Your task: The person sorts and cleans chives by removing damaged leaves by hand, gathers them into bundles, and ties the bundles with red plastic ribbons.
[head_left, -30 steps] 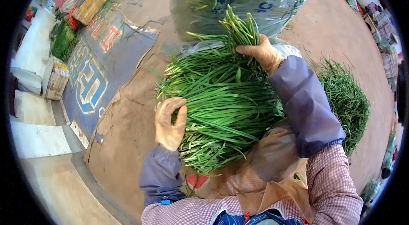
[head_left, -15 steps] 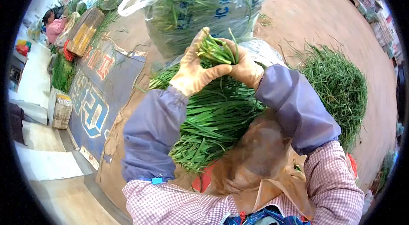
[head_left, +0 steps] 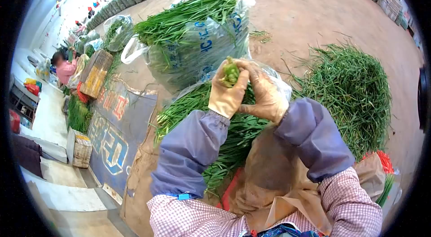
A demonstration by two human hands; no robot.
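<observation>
My left hand point(head_left: 228, 93), in a pale work glove, is closed around a small bunch of garlic chives point(head_left: 230, 73). The pale green stem ends point up toward me. My right hand point(head_left: 266, 91), in a soiled glove, rests against the bunch and the left hand, with its fingers curved and its thumb apart. The leaves of the bunch are hidden behind the gloves. Below both hands lies a heap of chives point(head_left: 244, 131) with long flat green leaves. Just beyond stands a clear plastic bag point(head_left: 202, 53) packed with more chives.
A loose pile of green trimmings point(head_left: 348, 98) lies on the floor to the right. At left are a printed blue sheet point(head_left: 112, 134), a worn box point(head_left: 96, 73) and a person in pink point(head_left: 66, 69). Red ties point(head_left: 384, 160) sit at the lower right.
The bunch has turned so its stem ends face me. My right hand has loosened and shifted to its side. The view has swung left, and both hands sit lower.
</observation>
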